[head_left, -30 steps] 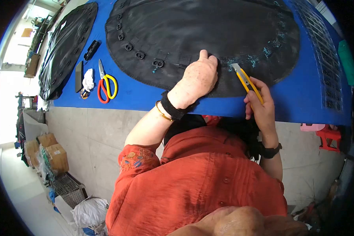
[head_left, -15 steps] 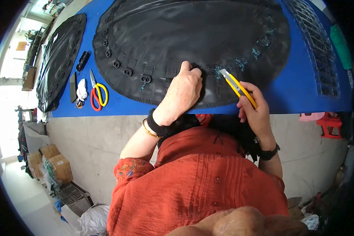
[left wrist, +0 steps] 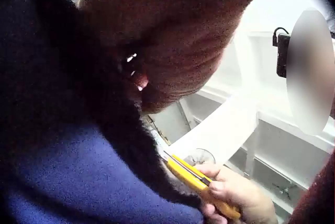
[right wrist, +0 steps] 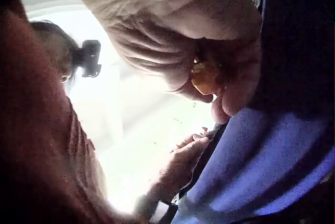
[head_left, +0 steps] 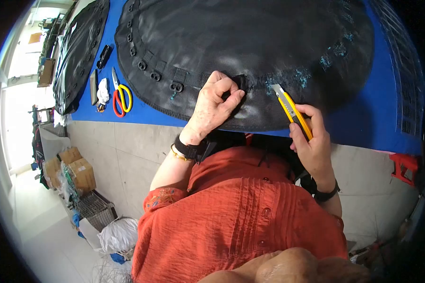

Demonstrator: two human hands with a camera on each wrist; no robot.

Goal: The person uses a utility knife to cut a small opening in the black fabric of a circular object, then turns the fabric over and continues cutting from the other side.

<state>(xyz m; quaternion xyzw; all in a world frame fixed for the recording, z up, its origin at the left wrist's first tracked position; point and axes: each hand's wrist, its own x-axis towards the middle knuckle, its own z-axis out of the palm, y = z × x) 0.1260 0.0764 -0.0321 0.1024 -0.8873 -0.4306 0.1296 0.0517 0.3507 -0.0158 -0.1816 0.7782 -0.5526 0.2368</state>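
Observation:
A large black fabric panel (head_left: 198, 37) with a curved edge lies on the blue tabletop. Black webbing and plastic buckles (head_left: 176, 87) run along its border, with teal thread scraps (head_left: 301, 78) scattered at the right. My left hand (head_left: 215, 101) has curled fingers and pinches a black strap (head_left: 241, 82) at the border, thumb on top. In my right hand (head_left: 312, 144) is a yellow utility knife (head_left: 290, 108), its blade out and its tip right at the teal threads. The left wrist view shows the knife (left wrist: 191, 176) beyond the dark left palm.
Left of the panel lie scissors (head_left: 122, 96) with red and yellow handles, a white crumpled scrap (head_left: 103, 91) and a black tool (head_left: 104, 56). Another black panel (head_left: 78, 56) lies at the far left. A clear sheet with black strips (head_left: 406, 89) lies at the right edge.
My left hand has rolled so its thumb shows, and the strap is now visible in its pinch. The knife stays near the threads in my right hand. The head view has shifted.

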